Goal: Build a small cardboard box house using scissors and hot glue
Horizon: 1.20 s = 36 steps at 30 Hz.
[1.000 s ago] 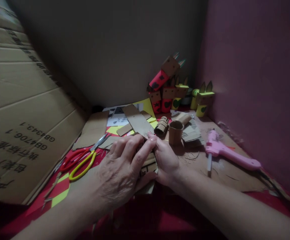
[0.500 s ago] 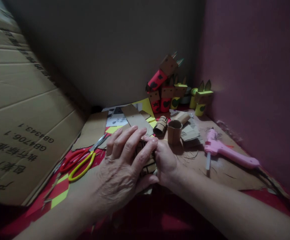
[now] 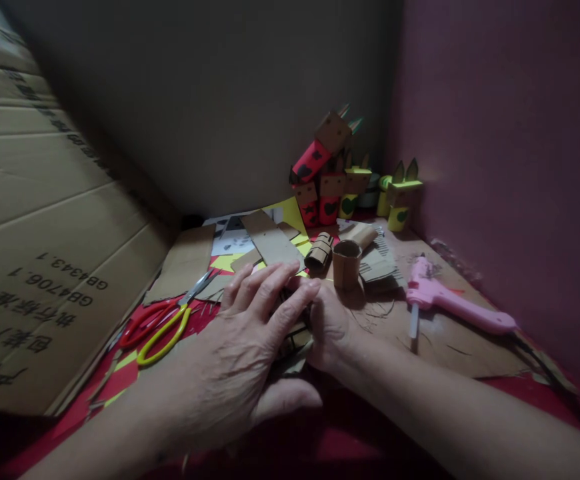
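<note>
Between my hands is a piece of brown cardboard with black lines [image 3: 297,339], mostly covered by my fingers. My left hand [image 3: 250,333] lies over it from the left, its fingers stretched across the top and its thumb held out below, apart from the index finger. The fingers of my right hand [image 3: 331,327] are closed around the right side of the piece; what the fingertips do is hidden. Just beyond stand an upright cardboard tube [image 3: 347,267] and a lined cardboard roll [image 3: 319,251] lying on its side.
A pink glue gun [image 3: 445,303] lies at right on a cardboard sheet [image 3: 460,350]. Scissors [image 3: 165,332] with red and yellow handles are at left, near a large carton [image 3: 60,233]. Cardboard strips [image 3: 270,239] and several eared paper figures [image 3: 330,193] are at the back.
My left thumb has moved down and away from the cardboard piece and the index finger. The left fingers have shifted slightly right. My right hand keeps hold of the piece.
</note>
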Available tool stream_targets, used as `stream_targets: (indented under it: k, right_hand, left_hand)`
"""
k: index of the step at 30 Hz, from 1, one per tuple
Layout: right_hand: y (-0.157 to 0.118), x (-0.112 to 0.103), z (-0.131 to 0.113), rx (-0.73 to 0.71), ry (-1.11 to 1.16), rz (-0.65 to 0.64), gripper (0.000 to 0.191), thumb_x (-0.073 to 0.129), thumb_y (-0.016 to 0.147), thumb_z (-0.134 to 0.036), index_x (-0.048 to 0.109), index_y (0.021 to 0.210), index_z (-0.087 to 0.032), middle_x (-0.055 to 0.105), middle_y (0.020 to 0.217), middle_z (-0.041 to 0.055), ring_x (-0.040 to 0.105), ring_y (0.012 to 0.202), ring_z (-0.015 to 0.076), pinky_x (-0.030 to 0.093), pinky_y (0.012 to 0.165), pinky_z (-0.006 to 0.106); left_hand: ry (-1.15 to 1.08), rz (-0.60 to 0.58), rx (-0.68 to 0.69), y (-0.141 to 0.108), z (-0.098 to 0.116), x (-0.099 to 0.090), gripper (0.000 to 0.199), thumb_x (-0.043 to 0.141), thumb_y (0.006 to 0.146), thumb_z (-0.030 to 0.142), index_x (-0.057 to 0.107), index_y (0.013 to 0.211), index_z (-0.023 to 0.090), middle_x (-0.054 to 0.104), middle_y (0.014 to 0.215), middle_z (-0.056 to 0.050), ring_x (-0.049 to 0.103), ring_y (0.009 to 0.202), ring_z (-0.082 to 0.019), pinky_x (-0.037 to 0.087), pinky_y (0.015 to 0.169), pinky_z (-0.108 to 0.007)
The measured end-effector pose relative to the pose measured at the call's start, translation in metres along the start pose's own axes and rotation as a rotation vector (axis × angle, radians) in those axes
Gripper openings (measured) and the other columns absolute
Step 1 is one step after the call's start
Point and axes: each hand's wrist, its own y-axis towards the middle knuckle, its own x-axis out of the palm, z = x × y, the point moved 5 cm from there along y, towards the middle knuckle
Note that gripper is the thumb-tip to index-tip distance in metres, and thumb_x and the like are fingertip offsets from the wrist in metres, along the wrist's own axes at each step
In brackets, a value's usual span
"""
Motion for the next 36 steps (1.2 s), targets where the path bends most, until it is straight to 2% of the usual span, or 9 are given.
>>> stream_targets:
  k: [2,5,9,11,14,21,25,30,36]
  right_hand:
    - [0.001,-0.004,0.0,0.002,-0.004,0.054,0.01,0.058,0.065,-0.025,0.066,0.067,-0.021,0.062,0.054,-0.0004,0.057,0.058,0.0183,0.044,0.056,0.029]
    - [0.003,-0.009,0.002,0.024,0.016,0.099,0.006,0.064,0.061,-0.025,0.065,0.062,-0.02,0.062,0.055,-0.0014,0.054,0.054,0.0147,0.042,0.054,0.027]
    - [0.004,-0.012,0.001,0.027,0.045,0.126,0.008,0.067,0.063,-0.026,0.065,0.063,-0.018,0.063,0.056,-0.0012,0.055,0.053,0.0137,0.044,0.058,0.028]
    - [0.004,-0.012,0.0,0.018,0.048,0.126,0.009,0.067,0.064,-0.026,0.065,0.065,-0.017,0.063,0.055,-0.002,0.055,0.053,0.0137,0.044,0.059,0.029]
    - [0.003,-0.01,-0.001,-0.01,0.036,0.116,0.008,0.066,0.067,-0.025,0.066,0.066,-0.017,0.062,0.056,-0.002,0.056,0.054,0.0141,0.044,0.06,0.029]
    - [0.002,-0.006,-0.007,-0.086,0.04,0.092,0.016,0.056,0.079,-0.025,0.067,0.07,-0.017,0.065,0.06,-0.0008,0.059,0.061,0.0156,0.048,0.066,0.03]
    - [0.001,-0.003,-0.006,-0.036,0.063,0.071,0.019,0.05,0.076,-0.024,0.063,0.063,-0.019,0.062,0.053,0.0002,0.063,0.067,0.019,0.05,0.068,0.031]
    - [0.0,0.002,-0.006,-0.047,0.043,0.014,0.017,0.048,0.07,-0.016,0.063,0.063,-0.019,0.063,0.053,0.0005,0.064,0.071,0.0201,0.051,0.072,0.031]
    - [-0.002,0.009,-0.007,-0.043,0.058,-0.057,0.027,0.042,0.073,-0.014,0.069,0.076,-0.018,0.066,0.059,0.0021,0.065,0.074,0.0204,0.051,0.076,0.032]
  left_hand:
    - [0.029,0.032,-0.021,0.0,0.0,0.001,0.063,0.052,0.094,0.042,0.028,0.146,0.016,0.028,0.15,-0.019,0.027,0.138,-0.034,0.026,0.113,-0.06]
    - [0.05,0.131,-0.031,-0.003,-0.002,0.004,0.062,0.052,0.094,0.031,0.023,0.147,0.015,0.023,0.152,-0.021,0.025,0.14,-0.034,0.028,0.113,-0.056]
    - [0.066,0.199,-0.069,-0.005,-0.008,0.005,0.073,0.057,0.091,0.034,0.018,0.148,0.012,0.026,0.149,-0.023,0.024,0.139,-0.038,0.026,0.113,-0.056]
    - [0.05,0.178,-0.073,-0.004,-0.008,0.005,0.075,0.058,0.089,0.035,0.017,0.148,0.01,0.031,0.145,-0.023,0.028,0.136,-0.036,0.024,0.114,-0.055]
    - [0.012,0.126,-0.096,-0.003,-0.009,0.005,0.076,0.06,0.087,0.035,0.02,0.147,0.011,0.038,0.138,-0.019,0.034,0.13,-0.033,0.028,0.112,-0.05]
    - [-0.07,0.068,-0.162,-0.002,-0.015,0.002,0.058,0.058,0.089,0.036,0.033,0.139,0.02,0.043,0.129,-0.014,0.043,0.116,-0.03,0.042,0.099,-0.049]
    - [-0.112,0.062,-0.159,-0.004,-0.018,-0.001,0.043,0.057,0.089,0.041,0.046,0.127,0.022,0.042,0.126,-0.012,0.044,0.115,-0.031,0.045,0.095,-0.05]
    - [-0.108,0.075,-0.149,-0.005,-0.019,-0.007,0.044,0.056,0.09,0.041,0.047,0.128,0.02,0.042,0.125,-0.014,0.045,0.114,-0.032,0.047,0.093,-0.051]
    - [-0.098,0.089,-0.121,-0.006,-0.015,-0.013,0.044,0.058,0.089,0.039,0.048,0.127,0.02,0.042,0.127,-0.013,0.046,0.116,-0.03,0.047,0.096,-0.047]
